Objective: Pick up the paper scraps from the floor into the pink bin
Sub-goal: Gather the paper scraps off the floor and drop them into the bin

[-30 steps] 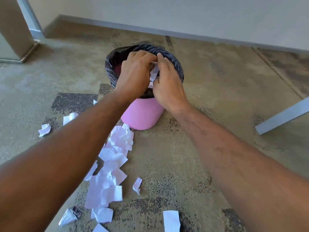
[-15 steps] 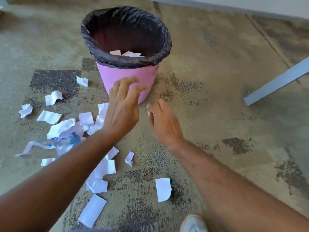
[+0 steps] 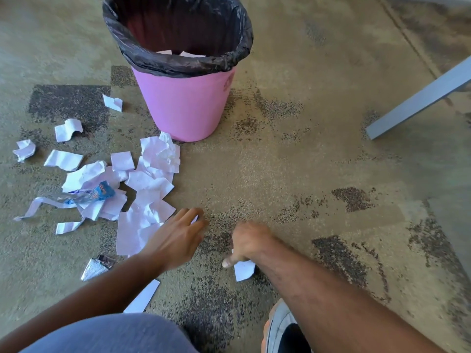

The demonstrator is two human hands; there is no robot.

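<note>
The pink bin (image 3: 186, 105), lined with a black bag (image 3: 178, 63), stands on the carpet at top centre with a few white scraps inside. A loose pile of white paper scraps (image 3: 147, 184) lies to its front left. My left hand (image 3: 175, 238) reaches low over the pile's near edge with fingers stretched out above a small scrap (image 3: 195, 219). My right hand (image 3: 248, 244) is down on the floor to the right, fingers curled and thumb pinching a white scrap (image 3: 243, 270).
A blue-and-white plastic wrapper (image 3: 94, 194) and a foil wrapper (image 3: 95, 268) lie among the scraps. A grey table leg (image 3: 420, 98) slants across the right. My shoe (image 3: 280, 324) and my knee (image 3: 114, 335) fill the bottom edge.
Both hands left the bin's mouth and dropped to the floor. The left now hovers at the pile's edge; the right has closed on a scrap. The view tilted downward.
</note>
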